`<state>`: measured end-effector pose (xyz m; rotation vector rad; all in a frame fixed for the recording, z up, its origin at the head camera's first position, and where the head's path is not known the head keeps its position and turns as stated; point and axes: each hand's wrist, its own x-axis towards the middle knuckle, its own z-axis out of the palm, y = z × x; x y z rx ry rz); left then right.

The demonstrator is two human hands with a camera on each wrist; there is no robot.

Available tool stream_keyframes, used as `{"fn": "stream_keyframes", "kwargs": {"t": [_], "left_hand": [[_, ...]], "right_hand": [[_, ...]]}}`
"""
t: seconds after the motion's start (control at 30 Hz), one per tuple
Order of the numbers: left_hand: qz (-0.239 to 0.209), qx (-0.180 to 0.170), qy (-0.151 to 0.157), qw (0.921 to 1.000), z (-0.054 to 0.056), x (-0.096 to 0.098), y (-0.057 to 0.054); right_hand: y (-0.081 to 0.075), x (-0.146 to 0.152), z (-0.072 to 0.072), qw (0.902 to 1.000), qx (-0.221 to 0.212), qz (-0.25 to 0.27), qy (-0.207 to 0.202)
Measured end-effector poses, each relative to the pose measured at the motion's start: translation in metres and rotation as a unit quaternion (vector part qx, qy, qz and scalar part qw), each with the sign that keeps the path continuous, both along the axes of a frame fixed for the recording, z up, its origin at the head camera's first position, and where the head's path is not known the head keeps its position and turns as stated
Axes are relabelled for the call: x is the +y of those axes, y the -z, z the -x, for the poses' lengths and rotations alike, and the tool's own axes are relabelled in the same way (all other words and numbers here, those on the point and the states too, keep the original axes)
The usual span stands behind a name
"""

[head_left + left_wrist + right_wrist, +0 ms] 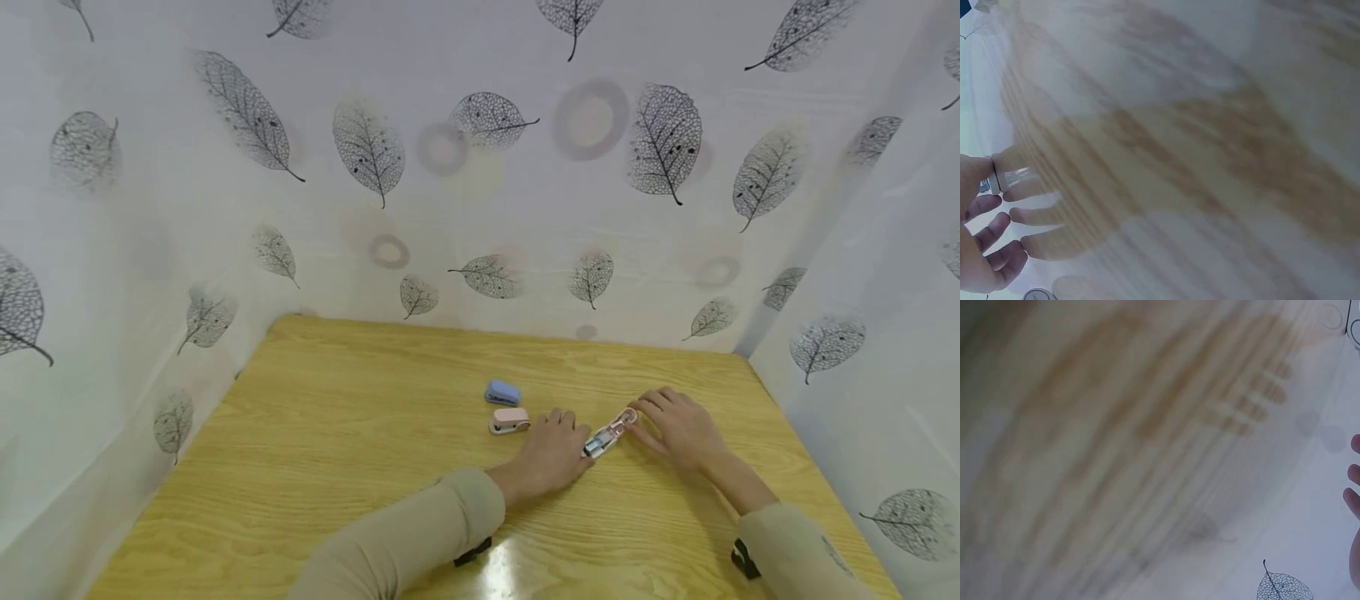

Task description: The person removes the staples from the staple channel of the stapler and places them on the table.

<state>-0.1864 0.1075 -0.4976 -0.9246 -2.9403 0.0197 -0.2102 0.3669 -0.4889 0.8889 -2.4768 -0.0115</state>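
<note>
The left hand reaches in at the left edge, its thumb and a finger pinching a partly clear stapler, the other fingers bent below. The glossy, wood-grained counter, blurred, mirrors them. A round-ended object is cut off at the bottom.

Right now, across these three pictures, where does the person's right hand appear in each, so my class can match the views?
Head: right hand right of centre, lower half, at the far end of the clear plastic object.
Left wrist: cannot be made out; the left hand shows at the left edge.
Right wrist: at the right edge, cut off, fingers showing.
Shared landmark: the wood-grained table, in all three.
</note>
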Motion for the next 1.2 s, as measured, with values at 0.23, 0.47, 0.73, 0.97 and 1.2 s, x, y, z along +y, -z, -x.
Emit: {"fn": "stream_keyframes", "kwargs": {"t": [0.23,0.47,0.73,0.97,1.2], "left_hand": [[-0.009,-0.006,-0.004,0.9999,0.0,0.001,0.001],[-0.009,-0.025,-0.007,0.9996,-0.001,0.002,-0.002],[-0.002,-0.022,-0.008,0.9997,-0.002,0.002,-0.002],[-0.01,-0.017,-0.013,0.9997,-0.001,0.002,0.0],[-0.017,-0.014,-0.012,0.9997,-0.001,0.003,0.002]], "right_hand": [[0.004,0.005,0.008,0.9997,0.007,-0.012,-0.022],[0.004,0.005,0.011,0.9996,-0.003,-0.021,-0.019],[-0.001,-0.001,-0.002,0.9989,-0.018,0.037,0.021],[-0.011,-0.01,-0.026,0.9896,-0.066,0.111,0.064],[-0.025,-0.022,-0.043,0.9591,-0.173,0.197,0.107]]}}
